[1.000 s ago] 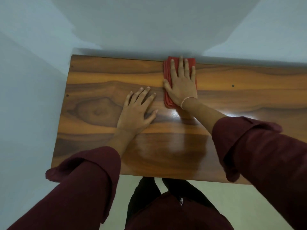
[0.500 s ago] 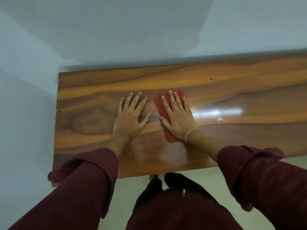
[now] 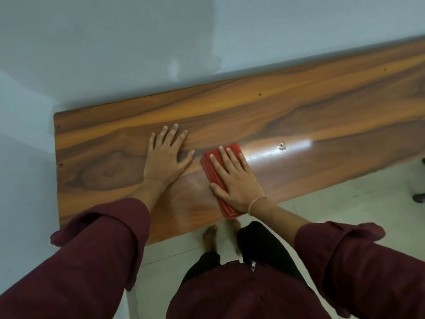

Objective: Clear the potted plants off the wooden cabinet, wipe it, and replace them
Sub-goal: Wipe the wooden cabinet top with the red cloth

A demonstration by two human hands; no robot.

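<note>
The glossy wooden cabinet top [image 3: 322, 116] runs from left to far right, against a pale wall. My right hand [image 3: 234, 178] presses flat, fingers straight, on a folded red cloth [image 3: 208, 166] near the cabinet's front edge; the cloth's near end reaches that edge. My left hand [image 3: 165, 157] rests flat on the bare wood just left of the cloth, fingers spread. No potted plants are in view.
Pale walls [image 3: 115, 54] close in at the back and left of the cabinet. A light tiled floor [image 3: 345, 203] lies in front, with my bare feet [image 3: 210, 236] below the cabinet edge. A dark object [image 3: 419, 196] sits at the far right edge.
My right hand has drawn the red cloth from the back edge toward the front edge of the cabinet. My left hand stayed flat on the wood. The view has swung left and tilted.
</note>
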